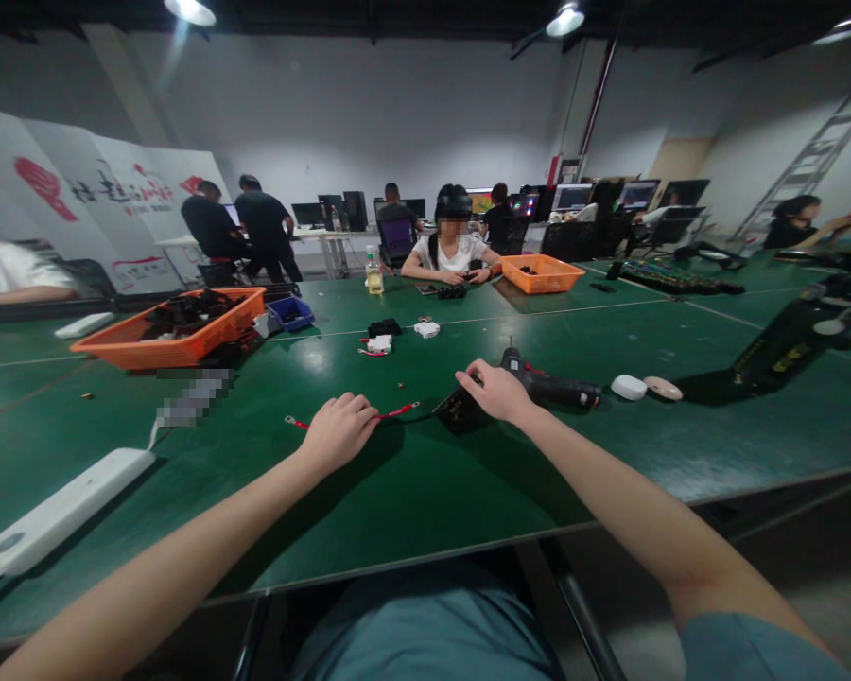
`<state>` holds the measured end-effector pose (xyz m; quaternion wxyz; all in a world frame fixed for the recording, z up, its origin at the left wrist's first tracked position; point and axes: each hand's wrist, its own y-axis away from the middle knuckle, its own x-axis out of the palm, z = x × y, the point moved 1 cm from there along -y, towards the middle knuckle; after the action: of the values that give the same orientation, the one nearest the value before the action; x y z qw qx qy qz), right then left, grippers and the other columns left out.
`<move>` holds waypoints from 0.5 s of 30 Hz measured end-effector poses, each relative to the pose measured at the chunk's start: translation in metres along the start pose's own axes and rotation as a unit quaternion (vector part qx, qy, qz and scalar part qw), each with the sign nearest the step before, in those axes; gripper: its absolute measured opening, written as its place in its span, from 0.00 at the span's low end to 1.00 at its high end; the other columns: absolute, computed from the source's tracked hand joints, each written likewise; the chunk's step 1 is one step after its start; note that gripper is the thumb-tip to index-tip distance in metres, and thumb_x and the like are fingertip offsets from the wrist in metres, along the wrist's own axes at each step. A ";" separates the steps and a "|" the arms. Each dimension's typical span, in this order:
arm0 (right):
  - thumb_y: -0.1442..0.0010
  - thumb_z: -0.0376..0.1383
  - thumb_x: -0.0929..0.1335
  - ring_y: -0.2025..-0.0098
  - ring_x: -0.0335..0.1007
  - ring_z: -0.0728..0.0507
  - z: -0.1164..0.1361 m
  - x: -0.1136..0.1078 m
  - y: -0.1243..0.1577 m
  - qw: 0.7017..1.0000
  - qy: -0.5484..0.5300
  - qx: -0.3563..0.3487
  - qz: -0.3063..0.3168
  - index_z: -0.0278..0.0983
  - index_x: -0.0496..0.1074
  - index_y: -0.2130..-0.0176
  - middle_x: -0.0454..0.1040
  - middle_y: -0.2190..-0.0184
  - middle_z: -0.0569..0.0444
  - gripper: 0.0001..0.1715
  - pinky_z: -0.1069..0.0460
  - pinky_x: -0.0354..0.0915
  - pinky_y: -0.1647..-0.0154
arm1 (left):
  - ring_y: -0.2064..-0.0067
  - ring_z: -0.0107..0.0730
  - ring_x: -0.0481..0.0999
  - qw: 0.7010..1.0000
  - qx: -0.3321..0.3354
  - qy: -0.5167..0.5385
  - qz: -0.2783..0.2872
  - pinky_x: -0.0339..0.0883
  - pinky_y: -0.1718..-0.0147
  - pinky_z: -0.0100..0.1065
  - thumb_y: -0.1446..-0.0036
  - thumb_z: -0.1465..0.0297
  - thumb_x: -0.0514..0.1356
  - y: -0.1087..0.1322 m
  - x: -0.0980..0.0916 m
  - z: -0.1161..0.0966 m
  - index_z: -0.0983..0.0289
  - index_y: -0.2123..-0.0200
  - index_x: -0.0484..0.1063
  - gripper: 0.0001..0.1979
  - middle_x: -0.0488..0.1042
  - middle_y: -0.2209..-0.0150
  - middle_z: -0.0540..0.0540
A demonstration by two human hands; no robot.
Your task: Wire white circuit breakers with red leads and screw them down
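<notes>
My left hand (340, 430) is closed over a short red cable (398, 411) with metal ring terminals at its ends. The cable sticks out on both sides of the fingers, just above the table. A black box-like part (460, 409) is tilted in my right hand (497, 390), whose fingers are closed on its upper right edge. A dark lead runs from this part toward the left hand. Just beyond the right hand lies a black power screwdriver (557, 388). A tiny brass-coloured piece (401, 385) rests on the green table (397, 501) between the hands.
An orange basket (177, 355) of black parts and a blue bin (290, 314) stand left. White connectors (426, 329) lie ahead. A white power strip (63, 511) is at left; two small rounded cases (629, 387) lie right. A person (454, 251) sits opposite beside another orange basket (543, 276).
</notes>
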<state>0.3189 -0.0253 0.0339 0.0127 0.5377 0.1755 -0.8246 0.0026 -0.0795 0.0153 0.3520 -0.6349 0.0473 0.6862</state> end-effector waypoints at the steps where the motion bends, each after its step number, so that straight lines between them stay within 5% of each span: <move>1: 0.32 0.61 0.53 0.64 0.75 0.41 0.001 0.002 0.000 1.000 0.000 -0.001 0.016 0.38 0.73 0.57 0.79 0.66 0.49 0.36 0.51 0.58 0.66 | 0.58 0.38 0.71 1.000 -0.002 0.000 0.001 0.63 0.63 0.38 0.32 0.64 0.52 0.000 0.000 0.001 0.61 0.59 0.77 0.14 0.75 0.60 0.57; 6: 0.31 0.60 0.50 0.62 0.75 0.41 0.001 0.009 0.000 0.998 0.007 -0.013 0.057 0.38 0.76 0.66 0.80 0.64 0.46 0.41 0.51 0.59 0.64 | 0.59 0.38 0.72 1.000 -0.005 0.009 -0.005 0.63 0.63 0.37 0.32 0.64 0.52 -0.001 0.001 0.005 0.60 0.58 0.77 0.14 0.76 0.60 0.57; 15: 0.31 0.59 0.50 0.60 0.76 0.38 -0.005 0.021 -0.005 0.995 -0.021 0.044 0.092 0.36 0.78 0.66 0.80 0.62 0.42 0.42 0.50 0.62 0.61 | 0.59 0.37 0.72 1.000 0.005 0.020 -0.013 0.64 0.63 0.37 0.33 0.65 0.53 -0.002 0.000 0.005 0.61 0.59 0.78 0.13 0.76 0.61 0.57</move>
<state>0.3131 -0.0160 0.0143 0.0686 0.5343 0.0880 -0.8379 -0.0003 -0.0756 0.0165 0.3627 -0.6471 0.0491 0.6689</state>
